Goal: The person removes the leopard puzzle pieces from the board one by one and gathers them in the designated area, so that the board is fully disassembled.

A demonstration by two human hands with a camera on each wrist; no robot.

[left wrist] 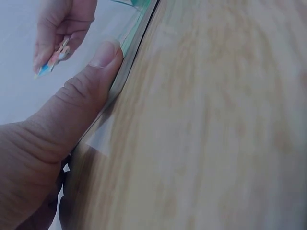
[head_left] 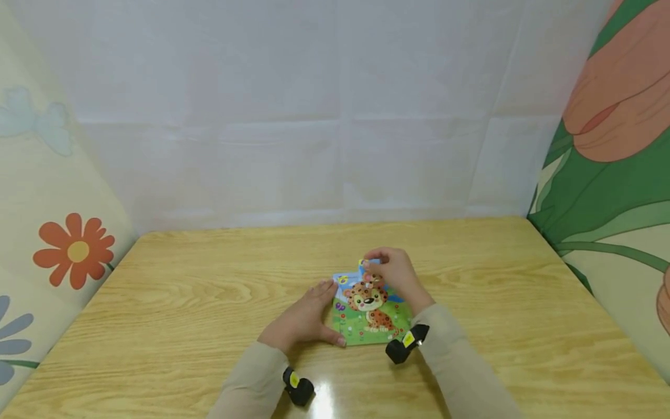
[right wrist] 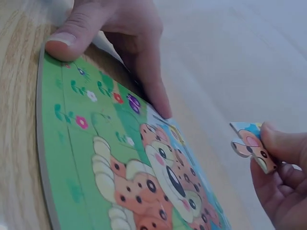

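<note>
A flat jigsaw puzzle (head_left: 356, 336) with a spotted leopard cub on green grass lies on the table in front of me. My left hand (head_left: 300, 320) rests along its left side, thumb on the near left corner and fingers spread toward the far left corner. Above the puzzle's far edge, my right hand (head_left: 396, 273) pinches a small puzzle piece (right wrist: 249, 139) between thumb and fingers. That piece shows blue sky and part of a spotted ear. In the right wrist view it is held up off the board, its rounded tab facing the puzzle.
The wood-grain table (head_left: 209, 314) extends around the puzzle on all sides. A white cloth backdrop (head_left: 282, 116) hangs behind its far edge. Flower-printed panels stand at the left (head_left: 78, 174) and right (head_left: 617, 174). Each wrist wears a small black camera.
</note>
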